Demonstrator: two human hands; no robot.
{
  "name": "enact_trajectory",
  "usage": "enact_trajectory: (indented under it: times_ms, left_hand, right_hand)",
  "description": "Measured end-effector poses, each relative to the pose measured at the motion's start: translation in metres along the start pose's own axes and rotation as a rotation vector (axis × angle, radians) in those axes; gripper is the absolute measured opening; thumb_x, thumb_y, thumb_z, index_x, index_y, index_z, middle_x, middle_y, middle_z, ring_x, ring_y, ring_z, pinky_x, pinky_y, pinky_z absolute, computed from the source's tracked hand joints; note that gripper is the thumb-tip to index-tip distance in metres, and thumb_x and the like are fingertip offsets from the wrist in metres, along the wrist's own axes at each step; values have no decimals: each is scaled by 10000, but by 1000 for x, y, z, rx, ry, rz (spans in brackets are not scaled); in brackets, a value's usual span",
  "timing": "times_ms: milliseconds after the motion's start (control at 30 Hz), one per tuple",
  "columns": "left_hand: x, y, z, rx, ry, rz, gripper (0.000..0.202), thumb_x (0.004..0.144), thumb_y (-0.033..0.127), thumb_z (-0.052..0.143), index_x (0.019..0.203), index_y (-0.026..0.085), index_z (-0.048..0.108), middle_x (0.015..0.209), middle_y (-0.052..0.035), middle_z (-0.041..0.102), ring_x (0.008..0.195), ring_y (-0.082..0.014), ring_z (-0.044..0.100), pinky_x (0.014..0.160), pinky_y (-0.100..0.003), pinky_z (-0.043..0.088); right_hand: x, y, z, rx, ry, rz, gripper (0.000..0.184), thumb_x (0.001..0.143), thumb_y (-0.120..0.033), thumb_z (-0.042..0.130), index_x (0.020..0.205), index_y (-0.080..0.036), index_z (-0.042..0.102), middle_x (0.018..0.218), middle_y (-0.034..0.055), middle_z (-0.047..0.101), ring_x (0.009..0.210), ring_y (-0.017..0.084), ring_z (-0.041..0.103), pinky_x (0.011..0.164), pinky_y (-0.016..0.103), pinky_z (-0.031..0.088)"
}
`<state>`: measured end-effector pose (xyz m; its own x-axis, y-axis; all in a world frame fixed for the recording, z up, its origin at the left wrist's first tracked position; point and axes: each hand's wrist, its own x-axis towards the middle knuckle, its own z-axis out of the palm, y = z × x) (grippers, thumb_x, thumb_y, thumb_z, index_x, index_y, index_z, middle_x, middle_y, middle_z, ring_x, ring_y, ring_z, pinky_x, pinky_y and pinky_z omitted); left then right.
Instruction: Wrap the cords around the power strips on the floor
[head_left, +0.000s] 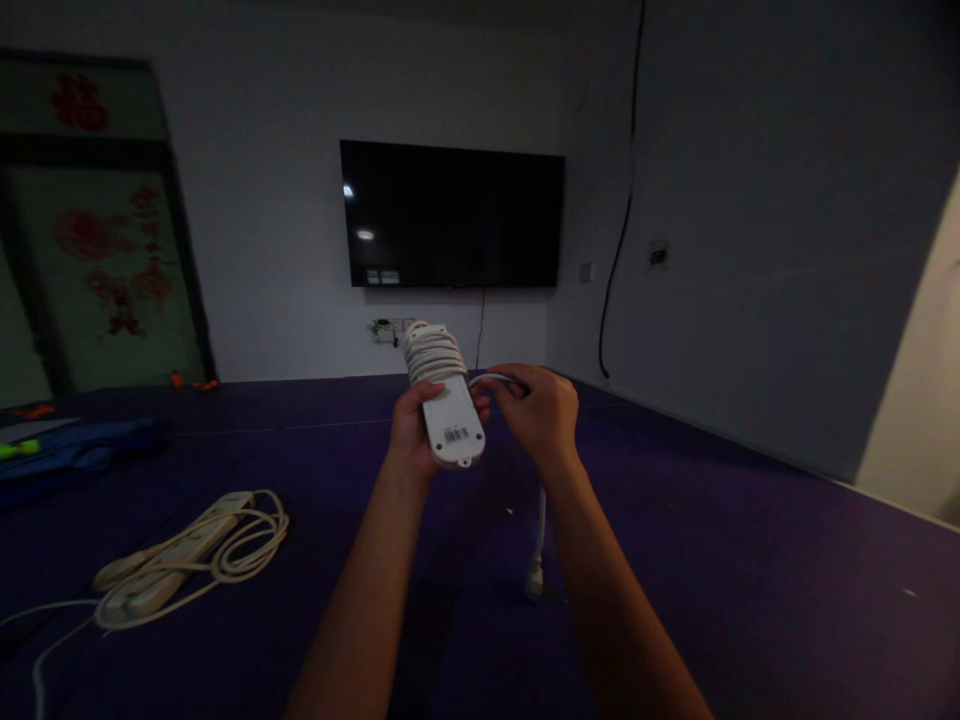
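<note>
A white power strip (452, 415) is held up in front of me, its underside with a barcode label facing me. My left hand (414, 425) is closed around it, thumb lying across its back. Several turns of white cord (435, 357) wrap the strip's far end. My right hand (536, 405), to the right of the strip, pinches the cord's loose length between thumb and fingers. From below that hand the cord hangs down to a plug (534, 580), low beside my right forearm. Whether the plug touches the floor, I cannot tell.
On the purple floor (675, 560) at left lies a second power strip (187, 550) with loosely looped cord. Dark blue cloth (97, 445) lies farther left. A television (454, 215) hangs on the far wall, and a black cable (616, 270) runs down the right wall.
</note>
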<state>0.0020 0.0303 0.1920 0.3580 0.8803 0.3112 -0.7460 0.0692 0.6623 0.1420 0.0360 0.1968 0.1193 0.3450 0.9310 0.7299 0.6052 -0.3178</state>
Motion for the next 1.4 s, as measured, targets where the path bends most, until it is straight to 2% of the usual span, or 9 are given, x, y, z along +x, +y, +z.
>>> enact_trajectory:
  times_ms: [267, 600, 800, 933, 1167, 1400]
  left_hand:
    - [1, 3, 1, -64, 17, -60, 280, 718, 227, 487, 933, 75, 582, 740, -127, 703, 762, -234, 687, 800, -385, 524]
    - [2, 7, 0, -52, 42, -91, 412, 720, 190, 472, 1100, 43, 532, 855, -165, 702, 871, -276, 673, 831, -435, 502]
    - [9, 4, -7, -78, 144, -120, 263, 748, 153, 485, 978, 84, 593, 718, -81, 689, 709, -206, 681, 733, -340, 531]
    - [9, 2, -9, -94, 196, -88, 193, 770, 229, 526, 901, 115, 609, 701, -65, 671, 647, -180, 664, 600, -271, 529]
    - [4, 6, -7, -16, 158, -104, 332, 816, 476, 529, 859, 151, 585, 633, -36, 623, 540, -145, 630, 488, -233, 518]
    - [7, 9, -22, 43, 22, -177, 505, 811, 543, 497, 972, 75, 596, 736, -115, 673, 516, -147, 627, 497, -256, 533]
  right_hand:
    - [-2, -1, 3, -5, 33, -1, 158, 758, -307, 581, 794, -257, 726, 817, 19, 723, 746, 182, 647, 678, 290, 459]
    - [-2, -4, 3, -2, 74, -16, 147, 761, -297, 582, 798, -266, 721, 773, 10, 717, 691, 167, 633, 645, 277, 448]
    - [0, -5, -3, 11, 164, -10, 145, 756, -306, 606, 802, -235, 724, 670, 15, 686, 614, 153, 608, 614, 264, 432]
    - [1, -4, -4, 17, 192, 6, 138, 758, -327, 611, 790, -250, 721, 678, 1, 687, 615, 147, 602, 623, 260, 441]
    - [0, -8, -5, 40, 246, -45, 154, 766, -314, 618, 796, -212, 729, 557, -7, 605, 534, 125, 534, 579, 253, 421]
    - [2, -3, -11, -14, 406, 33, 160, 761, -330, 637, 809, -200, 716, 561, -28, 581, 515, 110, 504, 560, 241, 406]
